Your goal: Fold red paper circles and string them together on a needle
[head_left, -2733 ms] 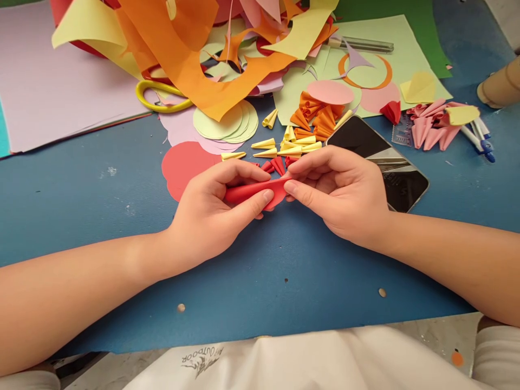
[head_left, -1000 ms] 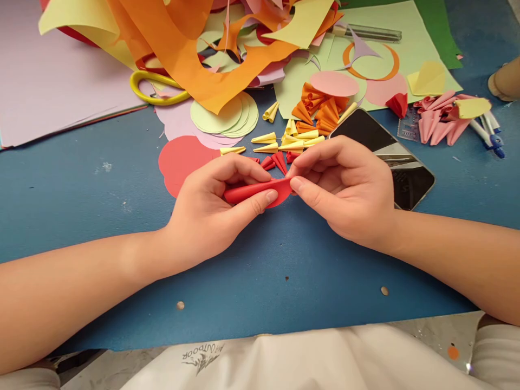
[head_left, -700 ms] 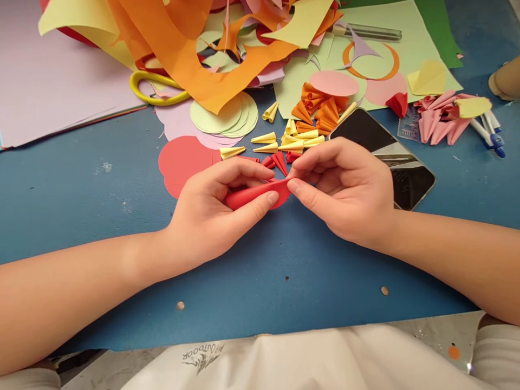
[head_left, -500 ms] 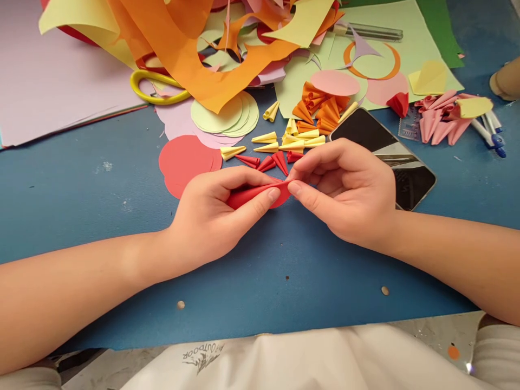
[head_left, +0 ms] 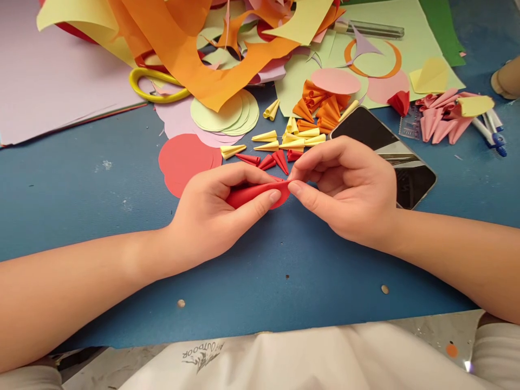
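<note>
Between my hands is a piece of red paper (head_left: 254,194), curled over into a roll that tapers to the right. My left hand (head_left: 217,208) is closed around its wide part, thumb along the near side. The tips of my right hand (head_left: 345,192) pinch its pointed end, with the other fingers curled. Just beyond lie several small red paper cones (head_left: 266,162) and yellow paper cones (head_left: 280,142). A stack of red paper circles (head_left: 187,162) lies behind my left hand. My right hand partly covers a phone (head_left: 371,132).
Orange paper scraps (head_left: 227,92) and yellow-handled scissors (head_left: 158,99) lie at the back. Pale green circles (head_left: 217,114), orange cones (head_left: 325,111) and pink cones (head_left: 442,120) are nearer. Pens (head_left: 489,132) and a person's finger (head_left: 506,79) show at right. Lilac sheets (head_left: 60,76) lie left.
Both hands keep nearly the same hold on the red paper. The whole view has shifted very slightly; nothing on the table has visibly moved.
</note>
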